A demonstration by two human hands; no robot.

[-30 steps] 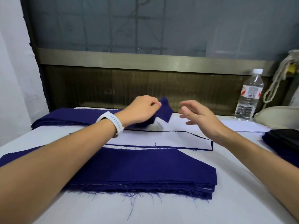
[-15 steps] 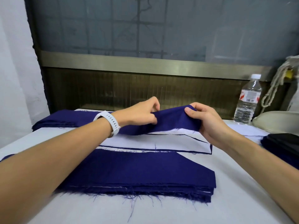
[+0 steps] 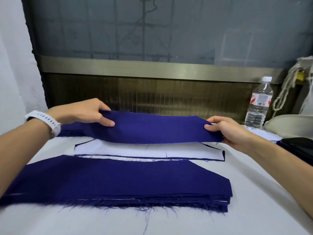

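Note:
A long strip of dark blue fabric (image 3: 157,129) hangs stretched between my two hands, a little above the table. My left hand (image 3: 88,112), with a white watch on the wrist, pinches its left end. My right hand (image 3: 225,131) pinches its right end. Under the strip lies a flat piece with a white face and a dark blue outline (image 3: 135,152). Closer to me sits a stack of dark blue fabric pieces (image 3: 118,182) with frayed threads along its front edge.
The table has a white cover (image 3: 254,209). More blue fabric (image 3: 71,129) lies at the back left. A clear water bottle (image 3: 259,102) stands back right, beside a rope (image 3: 286,87), a pale rounded object (image 3: 291,122) and a black item (image 3: 299,146).
My right hand took hold of the blue strip's free end. Both hands moved apart and spread it wide above the white-faced piece.

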